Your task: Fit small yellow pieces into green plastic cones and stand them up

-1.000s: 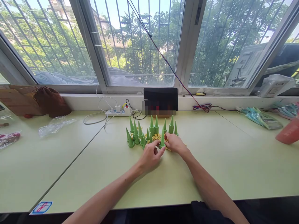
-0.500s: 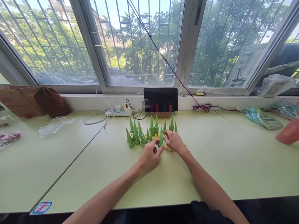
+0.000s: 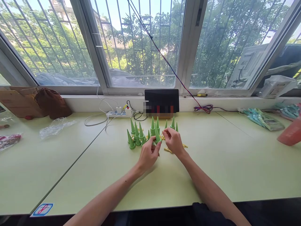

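Observation:
My left hand (image 3: 148,154) grips a green pointed cone (image 3: 156,135) by its wider base, tip up and leaning slightly left. Close to its right is my right hand (image 3: 174,141), thumb and fingers pinched together; anything between them is too small to make out. Several more green cones (image 3: 136,133) stand upright on the table beyond and to the left of my hands, some with thick ridged bases. Small yellow pieces (image 3: 168,150) lie under and beside my right hand, and others are partly hidden among the cones.
Behind the cones a black tablet (image 3: 161,99) leans against the sill. A power strip (image 3: 118,113) with white cables is left of it, bundled wires (image 3: 204,108) right. Crumpled plastic (image 3: 56,127) and a brown bag (image 3: 53,103) lie left; a red container (image 3: 291,133) stands far right.
My left hand has lifted the green cone and moved it slightly left. My right hand has come up off the yellow pieces, its fingers now pinched beside the cone.

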Demonstrator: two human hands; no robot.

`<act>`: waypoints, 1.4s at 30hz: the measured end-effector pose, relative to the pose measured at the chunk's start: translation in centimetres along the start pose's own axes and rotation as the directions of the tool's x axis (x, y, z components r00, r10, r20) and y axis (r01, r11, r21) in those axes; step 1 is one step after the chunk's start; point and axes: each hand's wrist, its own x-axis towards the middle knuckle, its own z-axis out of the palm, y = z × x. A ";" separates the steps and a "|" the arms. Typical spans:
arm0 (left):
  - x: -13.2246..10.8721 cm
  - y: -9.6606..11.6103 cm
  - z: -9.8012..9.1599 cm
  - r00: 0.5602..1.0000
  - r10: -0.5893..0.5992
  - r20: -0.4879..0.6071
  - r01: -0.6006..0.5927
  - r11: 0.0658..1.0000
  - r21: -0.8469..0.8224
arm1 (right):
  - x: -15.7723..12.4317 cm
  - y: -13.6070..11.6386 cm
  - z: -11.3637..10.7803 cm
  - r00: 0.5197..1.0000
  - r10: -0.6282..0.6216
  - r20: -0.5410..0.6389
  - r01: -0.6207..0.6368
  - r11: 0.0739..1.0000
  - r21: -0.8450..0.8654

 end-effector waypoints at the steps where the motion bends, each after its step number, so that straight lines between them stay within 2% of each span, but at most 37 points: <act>1: 0.0 0.0 -0.1 1.000 -0.002 -0.009 0.002 1.000 -0.013 | 0.0 -0.2 0.0 1.000 0.002 -0.007 -0.002 1.000 -0.001; 7: 0.1 -0.4 -0.3 1.000 -0.030 -0.008 0.029 0.993 -0.116 | -0.3 -0.9 0.2 1.000 0.001 -0.022 0.000 1.000 0.026; 12: 0.2 -0.7 -0.1 0.997 -0.046 0.057 0.058 0.967 -0.248 | -0.6 -1.4 0.3 0.998 -0.037 -0.043 0.040 0.997 0.067; 21: 0.5 0.2 -0.1 0.977 -0.091 0.191 0.178 0.838 -0.515 | -0.7 -1.6 0.2 0.999 -0.035 -0.022 0.038 0.989 0.145; 30: 0.7 0.1 -0.2 0.959 -0.114 0.259 0.241 0.809 -0.536 | -0.7 -1.9 0.0 0.995 -0.083 -0.046 0.088 0.989 0.115; 38: 0.7 0.0 -0.3 0.935 -0.105 0.338 0.284 0.793 -0.539 | -0.8 -1.8 0.2 0.999 -0.050 0.000 0.050 0.991 0.126; 42: 0.7 -0.1 -0.4 0.913 -0.104 0.394 0.335 0.743 -0.580 | -0.8 -1.7 0.3 0.999 -0.036 -0.017 0.038 0.993 0.113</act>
